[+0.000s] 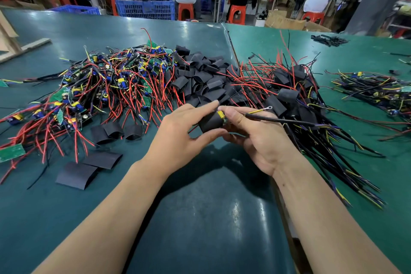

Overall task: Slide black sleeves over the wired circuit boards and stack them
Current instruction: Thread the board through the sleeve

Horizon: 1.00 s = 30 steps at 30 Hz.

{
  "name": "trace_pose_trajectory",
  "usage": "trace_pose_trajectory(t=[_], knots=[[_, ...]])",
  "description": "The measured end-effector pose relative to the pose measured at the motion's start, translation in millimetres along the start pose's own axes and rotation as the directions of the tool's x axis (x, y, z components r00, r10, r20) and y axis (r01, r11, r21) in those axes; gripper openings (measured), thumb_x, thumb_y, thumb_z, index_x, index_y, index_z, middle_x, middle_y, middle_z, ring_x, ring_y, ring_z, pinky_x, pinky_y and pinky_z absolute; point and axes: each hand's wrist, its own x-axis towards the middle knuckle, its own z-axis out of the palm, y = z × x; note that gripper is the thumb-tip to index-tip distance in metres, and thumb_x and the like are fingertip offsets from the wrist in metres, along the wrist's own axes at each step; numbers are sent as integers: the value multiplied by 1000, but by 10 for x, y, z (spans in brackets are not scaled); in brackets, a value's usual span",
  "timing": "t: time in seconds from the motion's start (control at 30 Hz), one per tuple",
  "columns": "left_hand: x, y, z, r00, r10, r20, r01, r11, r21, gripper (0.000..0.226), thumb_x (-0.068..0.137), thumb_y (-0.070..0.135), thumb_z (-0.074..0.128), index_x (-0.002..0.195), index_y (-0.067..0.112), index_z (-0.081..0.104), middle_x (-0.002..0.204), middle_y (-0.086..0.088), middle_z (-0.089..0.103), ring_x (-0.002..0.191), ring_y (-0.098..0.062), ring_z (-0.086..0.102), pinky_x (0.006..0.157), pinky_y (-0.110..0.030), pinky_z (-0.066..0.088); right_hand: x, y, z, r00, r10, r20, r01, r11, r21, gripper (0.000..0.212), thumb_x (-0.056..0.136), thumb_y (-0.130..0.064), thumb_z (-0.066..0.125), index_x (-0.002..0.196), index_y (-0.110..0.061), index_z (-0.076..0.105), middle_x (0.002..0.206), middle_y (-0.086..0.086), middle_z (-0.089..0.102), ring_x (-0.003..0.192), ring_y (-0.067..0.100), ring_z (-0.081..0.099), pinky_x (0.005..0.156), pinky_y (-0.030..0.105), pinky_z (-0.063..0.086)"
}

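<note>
Both hands (pixel 178 138) (pixel 251 138) pinch sleeve (pixel 211 121) (table-centre).

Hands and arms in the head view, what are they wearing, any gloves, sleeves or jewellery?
Nothing is worn. The left hand and right hand are bare, without gloves, rings or a watch, and both forearms are uncovered down to the frame edge, no sleeves showing.

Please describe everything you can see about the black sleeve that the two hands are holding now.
The black sleeve is a short, matte tube that looks like thin flexible plastic. It is held above the green table, tilted. The left hand pinches it between forefinger and thumb; the right hand holds the board end. A yellow component of the circuit board sticks out of its right opening, so the board is mostly inside. A black cable leads away to the right.
</note>
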Motion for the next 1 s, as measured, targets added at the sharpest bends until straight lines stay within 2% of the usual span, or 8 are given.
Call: trace_pose_trajectory(t=[0.07, 0.13, 0.3, 0.43, 0.6, 0.77, 0.9, 1.0], knots=[[-4, -20, -36, 999, -32, -36, 31, 999, -9, 54, 76, 29, 82, 123, 10, 66, 101, 5, 68, 87, -12, 62, 85, -25, 50, 13, 11, 4, 998, -22, -61, 24, 999, 22, 10, 80, -10, 72, 90, -7, 75, 78, 7, 72, 63, 17, 65, 56, 24, 53], [-6, -39, -58, 998, -14, -63, 15, 1000, 14, 43, 75, 25, 83, 112, 8, 71, 95, 6, 66, 82, -12, 62, 81, -25, 51, 15, 11, 0, 992, -32, -118, 32, 999, -2, 7, 82, -4, 72, 87, -9, 71, 74, 4, 70, 59, 15, 64, 54, 23, 52], [-6, -39, -27, 994, 56, -97, -49, 996, 73, 35, 76, 24, 81, 102, 1, 74, 80, -6, 71, 67, -21, 62, 69, -30, 51, -13, -14, 11, 994, 12, -108, -18, 999, -51, 15, 63, -26, 80, 71, -18, 70, 74, 2, 72, 62, 15, 67, 52, 24, 50], [-8, -39, 5, 991, 77, -108, -69, 994, 84, 34, 77, 21, 80, 102, -2, 74, 79, -10, 72, 65, -24, 63, 67, -36, 52, -27, 8, 47, 997, 49, -66, -50, 999, -6, 12, 62, -27, 78, 65, -20, 69, 74, 3, 70, 63, 15, 67, 52, 23, 49], [-6, -42, -16, 989, 81, -120, -74, 995, 67, 34, 80, 20, 77, 105, -2, 73, 79, -9, 72, 67, -24, 62, 68, -35, 52, -49, 3, 32, 999, 31, 18, -30, 999, -20, 13, 66, -27, 78, 74, -19, 71, 79, 6, 73, 69, 17, 70, 52, 23, 50], [-1, -10, -27, 990, 37, -136, -33, 999, 33, 36, 78, 23, 79, 105, 0, 74, 76, -5, 69, 68, -18, 61, 69, -31, 52, -35, -7, 40, 999, -37, -4, 37, 999, 14, 11, 77, -21, 74, 67, -22, 74, 72, 3, 71, 63, 21, 71, 52, 25, 52], [-6, -17, -34, 993, 45, -111, -43, 999, 20, 39, 78, 28, 77, 106, 1, 74, 78, 1, 66, 70, -14, 57, 71, -29, 51, -31, -3, 6, 1000, -30, 9, 29, 999, 41, 9, 70, -21, 77, 77, -19, 72, 72, 5, 71, 61, 21, 70, 52, 24, 53], [-6, -53, -21, 994, 87, -64, -86, 996, 8, 43, 77, 30, 76, 109, 1, 73, 77, -5, 69, 71, -26, 59, 70, -37, 51, -55, -8, -12, 997, 44, 64, -42, 999, -32, 11, 72, -24, 76, 80, -18, 71, 66, 7, 68, 52, 17, 63, 47, 22, 50]])
